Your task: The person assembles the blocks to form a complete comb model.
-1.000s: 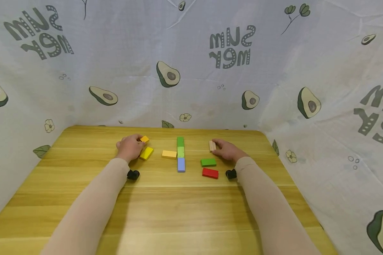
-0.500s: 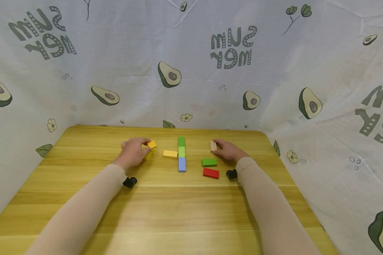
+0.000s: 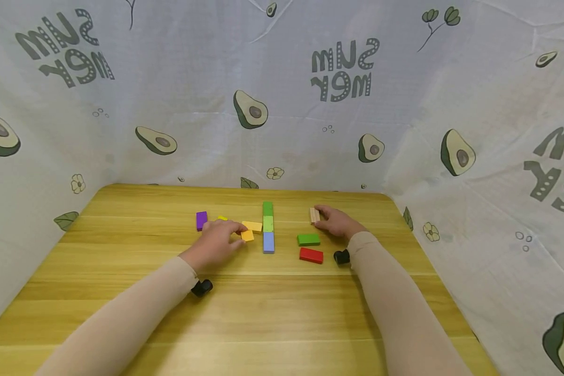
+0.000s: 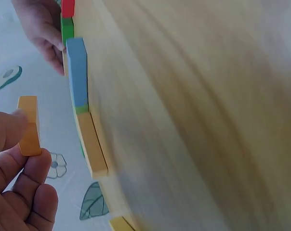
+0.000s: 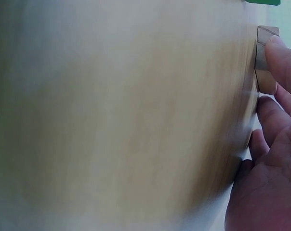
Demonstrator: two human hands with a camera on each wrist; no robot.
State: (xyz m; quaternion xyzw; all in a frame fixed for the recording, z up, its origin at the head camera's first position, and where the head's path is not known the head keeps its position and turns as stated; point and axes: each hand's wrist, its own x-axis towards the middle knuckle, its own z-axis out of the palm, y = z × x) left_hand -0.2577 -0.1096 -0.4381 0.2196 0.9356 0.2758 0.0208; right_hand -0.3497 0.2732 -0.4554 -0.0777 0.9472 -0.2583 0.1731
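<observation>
My left hand pinches an orange block between thumb and fingers. In the left wrist view this orange block is held up off the table. Just beyond it lies a pale orange block, its end against a row of a green block, a light green block and a blue block. On the right, my right hand grips a plain wooden block at the table surface; thumb and fingers hold this wooden block in the right wrist view.
A second green block and a red block lie in front of my right hand. At the left are a purple block and a yellow block, mostly hidden by my left hand. A printed cloth rises behind the wooden table.
My left hand has carried the orange block rightward and nearer to me, up to the pale orange block. The purple block has come into view. The right hand stays on the wooden block.
</observation>
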